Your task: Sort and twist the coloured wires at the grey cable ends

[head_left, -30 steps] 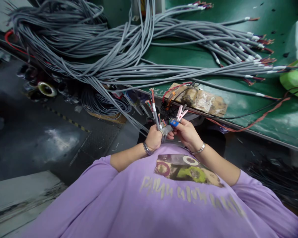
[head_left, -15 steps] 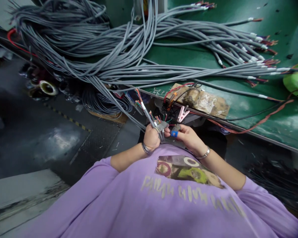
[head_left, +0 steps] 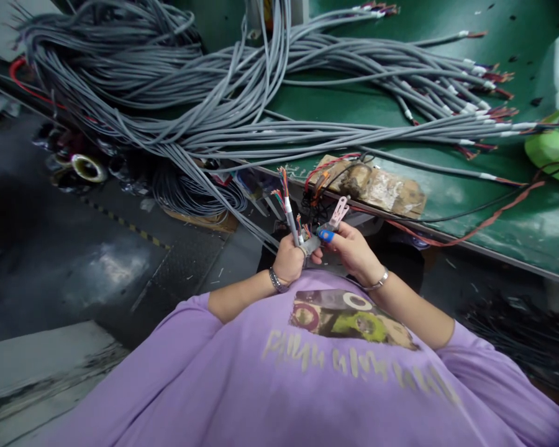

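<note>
My left hand is closed around grey multi-core cables, whose ends point up and away from me. Thin coloured wires fan out from one stripped end, past a white band. A second, shorter bunch of coloured wires shows just above the grey-wrapped left thumb. My right hand pinches close beside it, with blue tape around the thumb. What lies between its fingertips is hidden. A pink clip appears just beyond the right fingers; whether they touch it I cannot tell.
Many grey cables lie across the green bench, their stripped ends toward the right. At the bench edge sits a taped cardboard block with red and black leads. Wire coils and spools stand below left. A light-green object is far right.
The cable ends in my left hand have swung right and now stand more upright. Both hands are closer together, the right thumb moving to the wires. The pink clip looks narrower and turned.
</note>
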A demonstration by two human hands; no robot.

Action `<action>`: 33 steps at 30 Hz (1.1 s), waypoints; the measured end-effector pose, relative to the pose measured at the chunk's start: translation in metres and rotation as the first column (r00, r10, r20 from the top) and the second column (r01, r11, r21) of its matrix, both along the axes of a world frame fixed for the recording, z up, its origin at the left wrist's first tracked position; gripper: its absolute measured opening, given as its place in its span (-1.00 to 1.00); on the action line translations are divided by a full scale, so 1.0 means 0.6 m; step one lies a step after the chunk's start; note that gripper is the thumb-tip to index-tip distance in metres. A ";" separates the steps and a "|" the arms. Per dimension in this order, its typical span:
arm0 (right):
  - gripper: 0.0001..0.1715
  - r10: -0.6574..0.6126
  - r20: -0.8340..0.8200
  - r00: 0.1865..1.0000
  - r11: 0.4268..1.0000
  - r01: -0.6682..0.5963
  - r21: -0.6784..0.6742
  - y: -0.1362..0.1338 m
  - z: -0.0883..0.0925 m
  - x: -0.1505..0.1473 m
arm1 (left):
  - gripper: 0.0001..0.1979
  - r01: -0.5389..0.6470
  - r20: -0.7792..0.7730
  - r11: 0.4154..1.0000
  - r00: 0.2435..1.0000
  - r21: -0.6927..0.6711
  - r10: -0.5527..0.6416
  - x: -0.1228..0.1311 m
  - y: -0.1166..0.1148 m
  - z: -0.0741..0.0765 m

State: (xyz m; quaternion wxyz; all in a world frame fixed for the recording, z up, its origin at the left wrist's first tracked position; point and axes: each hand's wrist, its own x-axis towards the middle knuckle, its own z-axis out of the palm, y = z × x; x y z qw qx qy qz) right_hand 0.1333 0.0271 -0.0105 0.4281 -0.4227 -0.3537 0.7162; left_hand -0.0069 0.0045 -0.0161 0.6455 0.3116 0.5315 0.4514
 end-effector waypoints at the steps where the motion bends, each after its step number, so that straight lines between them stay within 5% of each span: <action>1: -0.57 -0.036 0.025 0.999 0.999 0.036 0.001 -0.001 -0.001 -0.001 | -0.55 0.008 -0.002 1.000 1.000 0.005 -0.008 0.000 0.000 -0.001; 8: -0.56 -0.123 0.051 0.991 0.989 0.127 -0.072 -0.005 -0.008 0.001 | -0.58 -0.006 -0.010 1.000 1.000 0.021 0.006 -0.002 -0.001 -0.004; 15: -0.56 -0.079 -0.111 0.991 0.969 0.050 -0.241 -0.012 0.000 -0.004 | -0.58 -0.056 0.003 0.998 0.998 -0.005 0.056 -0.001 0.000 -0.002; 23: -0.68 -0.276 -0.116 0.954 0.933 0.237 -0.270 -0.001 -0.010 0.012 | -0.60 -0.111 0.052 0.994 0.992 0.003 0.111 -0.003 0.001 0.002; 28: -0.66 -0.070 -0.125 0.990 0.968 0.037 -0.250 -0.004 -0.003 0.020 | -0.59 -0.092 0.050 0.996 0.994 0.003 0.092 -0.002 0.001 0.002; 33: -0.69 0.016 -0.103 0.995 0.993 -0.028 -0.116 -0.003 0.004 0.013 | -0.57 -0.046 0.023 0.999 0.999 -0.022 0.047 0.000 0.001 0.002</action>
